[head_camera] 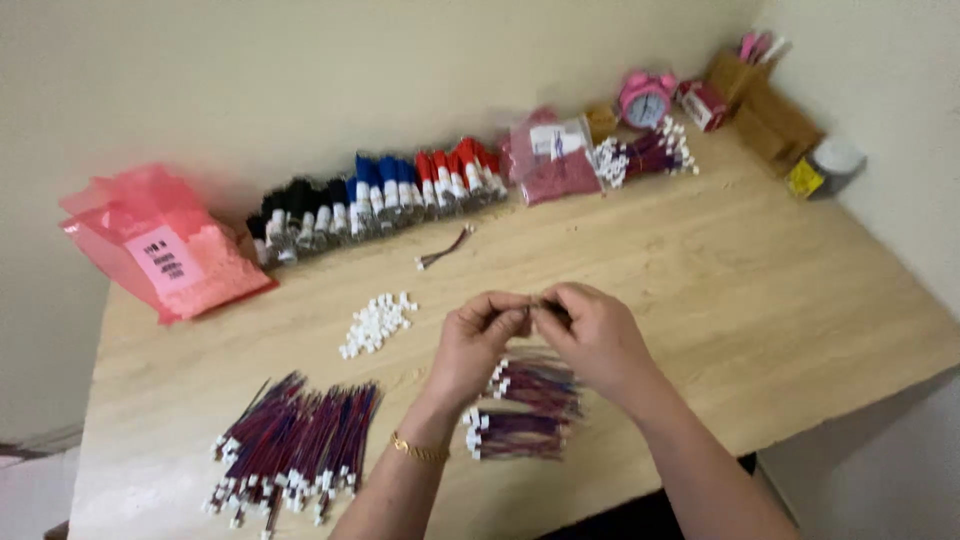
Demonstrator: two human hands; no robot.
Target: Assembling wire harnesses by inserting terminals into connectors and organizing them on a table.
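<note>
Far left on the worktop: pink bags. Near left: spread bundle of red-and-blue wires with white connectors. Further in: small heap of white connectors. At centre: left hand, bracelet on wrist, fingertips pinched on a thin wire piece, meeting right hand, likewise pinched on it, above the worktop. Beneath: more wire bundles. Far right: pink alarm clock.

Both forearms are bare with no sleeves visible, the left hand and right hand wear no gloves, and a thin gold bracelet encircles the left wrist.
</note>
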